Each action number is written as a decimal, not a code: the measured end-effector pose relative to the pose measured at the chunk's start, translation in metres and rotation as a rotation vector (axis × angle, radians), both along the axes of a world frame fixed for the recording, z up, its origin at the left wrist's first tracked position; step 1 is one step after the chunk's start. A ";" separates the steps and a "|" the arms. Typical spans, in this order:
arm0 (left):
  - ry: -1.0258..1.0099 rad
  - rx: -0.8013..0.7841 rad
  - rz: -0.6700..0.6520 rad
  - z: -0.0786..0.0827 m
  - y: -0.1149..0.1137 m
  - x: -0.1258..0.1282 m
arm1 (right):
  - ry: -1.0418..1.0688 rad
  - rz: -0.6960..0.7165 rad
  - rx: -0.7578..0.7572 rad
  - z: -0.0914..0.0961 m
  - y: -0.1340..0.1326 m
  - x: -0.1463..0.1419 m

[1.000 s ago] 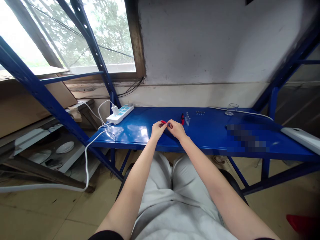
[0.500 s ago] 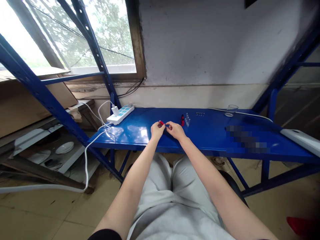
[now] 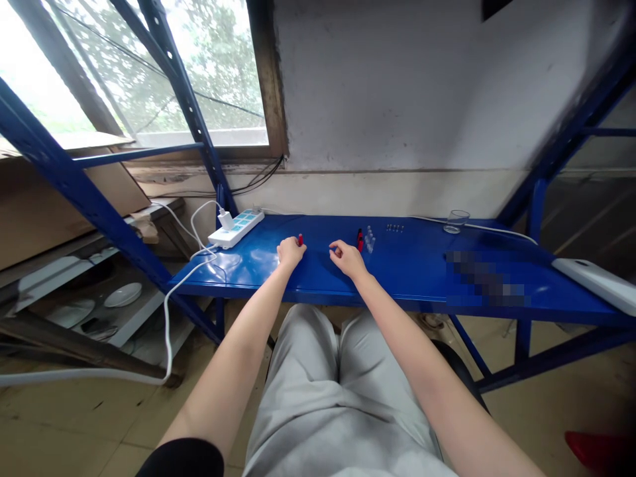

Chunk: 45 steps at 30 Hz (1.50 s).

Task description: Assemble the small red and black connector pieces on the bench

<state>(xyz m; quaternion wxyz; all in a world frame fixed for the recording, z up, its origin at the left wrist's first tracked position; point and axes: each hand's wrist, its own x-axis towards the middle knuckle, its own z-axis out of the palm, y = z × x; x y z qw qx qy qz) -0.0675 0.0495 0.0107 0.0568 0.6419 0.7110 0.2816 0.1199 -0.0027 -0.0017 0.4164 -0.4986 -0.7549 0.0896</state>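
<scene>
My left hand (image 3: 290, 252) is closed round a small red cylinder (image 3: 301, 239), which stands upright with its top above the fingers, over the left part of the blue table (image 3: 263, 281). My right hand (image 3: 348, 257) is apart from it, nearer the table's middle. Its thumb and forefinger are curled together, and anything between them is too small to make out. Just right of that hand stand red and black pieces (image 3: 360, 240) in a short row. Beside them are several small clear pieces (image 3: 370, 240), and farther back lie several tiny light pieces (image 3: 395, 228).
A white power strip (image 3: 236, 229) with a plugged-in charger lies at the table's left end, its cable hanging over the edge. At the back right stands a clear glass (image 3: 456, 222). A blurred-out dark object (image 3: 484, 278) and a white device (image 3: 593, 281) lie farther right.
My hands have come apart. The left has moved left with the red cylinder, now upright, while the right has stayed in nearly the same place. The view has shifted slightly.
</scene>
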 end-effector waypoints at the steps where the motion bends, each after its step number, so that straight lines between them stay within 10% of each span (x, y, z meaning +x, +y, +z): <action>1: -0.006 -0.018 0.014 0.001 0.002 -0.002 | -0.001 0.000 0.001 0.000 0.000 0.000; 45: -0.065 0.021 -0.123 0.009 -0.004 -0.040 | 0.016 -0.088 0.126 0.009 -0.009 -0.005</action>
